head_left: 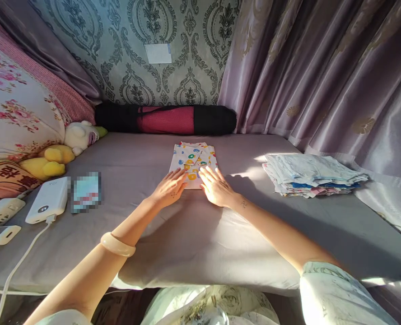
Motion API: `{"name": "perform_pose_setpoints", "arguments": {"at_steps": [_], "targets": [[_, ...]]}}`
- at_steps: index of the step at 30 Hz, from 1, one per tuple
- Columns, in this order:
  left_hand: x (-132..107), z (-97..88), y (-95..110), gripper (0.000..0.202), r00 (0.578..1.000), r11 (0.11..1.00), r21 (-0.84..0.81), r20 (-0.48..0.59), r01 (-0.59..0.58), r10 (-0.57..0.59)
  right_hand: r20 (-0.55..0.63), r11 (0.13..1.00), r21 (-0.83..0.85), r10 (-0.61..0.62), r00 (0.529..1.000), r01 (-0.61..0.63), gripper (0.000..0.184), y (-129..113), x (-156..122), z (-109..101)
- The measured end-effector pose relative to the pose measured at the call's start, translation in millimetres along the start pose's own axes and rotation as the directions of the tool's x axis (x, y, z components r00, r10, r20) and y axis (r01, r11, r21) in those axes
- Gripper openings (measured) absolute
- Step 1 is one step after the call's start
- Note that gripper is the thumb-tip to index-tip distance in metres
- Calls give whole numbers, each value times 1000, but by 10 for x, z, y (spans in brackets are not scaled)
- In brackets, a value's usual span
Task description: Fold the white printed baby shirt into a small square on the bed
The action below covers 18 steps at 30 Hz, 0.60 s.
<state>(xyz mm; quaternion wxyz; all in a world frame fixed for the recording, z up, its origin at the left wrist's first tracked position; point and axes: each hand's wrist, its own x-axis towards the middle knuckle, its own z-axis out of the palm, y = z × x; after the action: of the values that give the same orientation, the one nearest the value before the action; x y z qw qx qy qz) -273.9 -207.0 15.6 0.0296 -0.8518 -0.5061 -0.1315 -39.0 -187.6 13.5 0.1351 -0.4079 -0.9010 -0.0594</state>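
Well right of the printed cloth (191, 157) — stacked cloths (312, 174); left, power bank (49, 197).

A: What is catalogued on the left forearm (139, 221)?

B: One bangle (118, 244): cream-coloured, thick, smooth and rounded, with a glossy finish.

A: Are markings recorded?

B: Small dark dots (174, 195) are borne on the left hand (168, 186), towards the wrist. By the right hand (217, 187), a small dark linear mark (244, 204) is found at the wrist.

A: Sleeves?

B: The right sleeve (336, 289) is listed as pale, loose, printed with fine darker lines. Of the left sleeve (65, 317), only a pale edge is shown.

A: Lap?

B: Pale fabric (234, 298), patterned with an outlined rose; whether it is joined to the sleeves cannot be told.
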Motion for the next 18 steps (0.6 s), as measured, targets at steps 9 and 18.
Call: {"name": "perform_pose_setpoints", "arguments": {"at_steps": [9,18], "targets": [[76,180,35,63,987,1000,16,157,20,-22,145,988,124,-113,983,95,56,-21,149,202],[102,249,-51,65,941,991,-83,331,100,-67,191,981,138,-159,969,134,54,52,174,260]]}}
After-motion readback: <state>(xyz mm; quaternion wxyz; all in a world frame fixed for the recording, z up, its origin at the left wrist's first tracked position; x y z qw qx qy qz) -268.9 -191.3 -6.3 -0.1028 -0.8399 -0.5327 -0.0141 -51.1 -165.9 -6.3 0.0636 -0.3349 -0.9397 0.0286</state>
